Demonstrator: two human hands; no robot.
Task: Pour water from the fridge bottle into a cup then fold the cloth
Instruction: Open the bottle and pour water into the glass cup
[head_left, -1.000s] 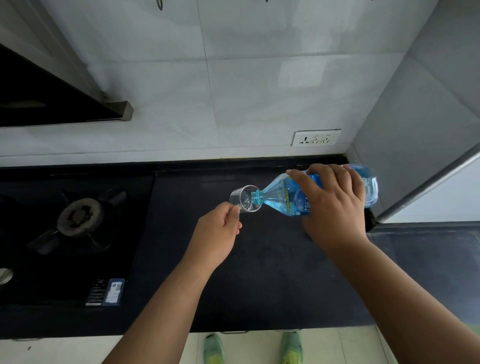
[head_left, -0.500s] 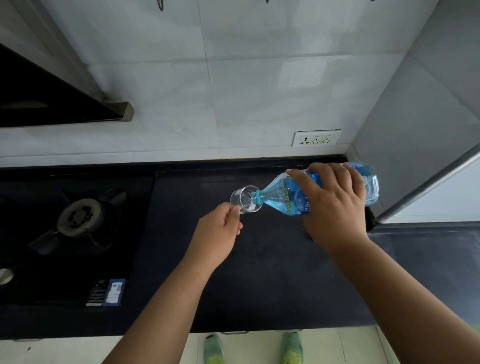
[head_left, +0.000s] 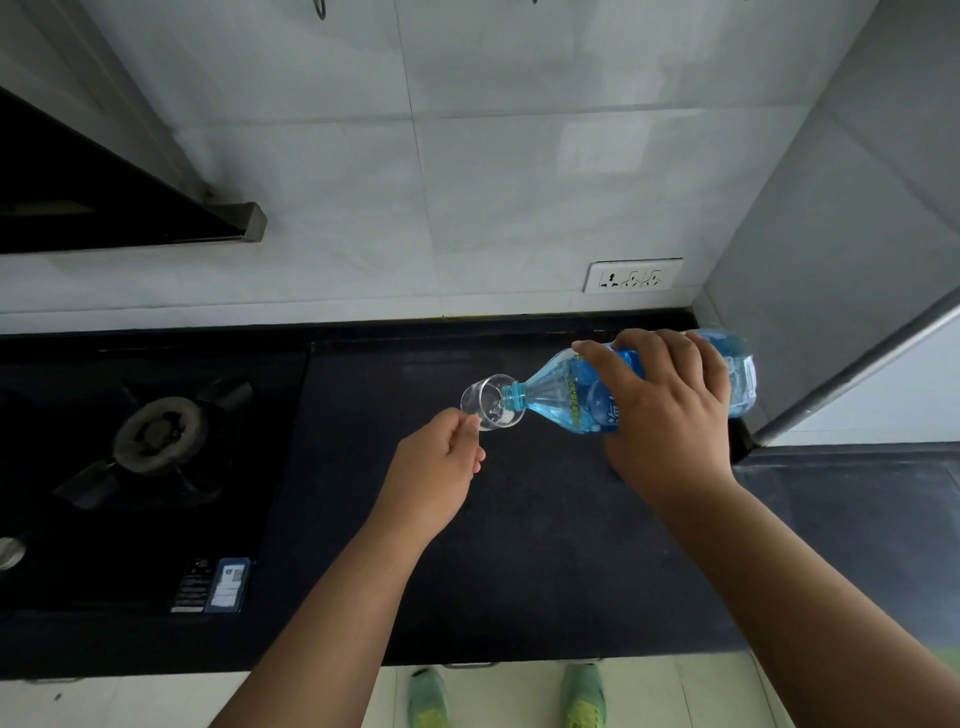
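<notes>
The right hand (head_left: 670, 415) is wrapped over the blue plastic water bottle (head_left: 561, 389), fingers curled across its labelled middle, and the bottle is tipped nearly flat above the black counter (head_left: 519, 545), base toward the back right corner, neck pointing left. Its open teal mouth sits right at the rim of the small clear glass cup (head_left: 491, 402), and there's a little water showing inside the cup. The left hand (head_left: 434, 478) has that cup from the near side, thumb and fingertips pinching its lower wall, holding it tilted toward the bottle. Both are held up above the middle of the counter, closer to the back edge than the front; whether the cup touches the surface I can't tell. Off to the left, the gas hob (head_left: 156, 436) is set into the counter with a burner in view. On the tiled wall behind, a white socket plate (head_left: 631, 275) sits just above the counter's back edge. Down below the front edge, green shoes (head_left: 428, 699) on a pale floor.
</notes>
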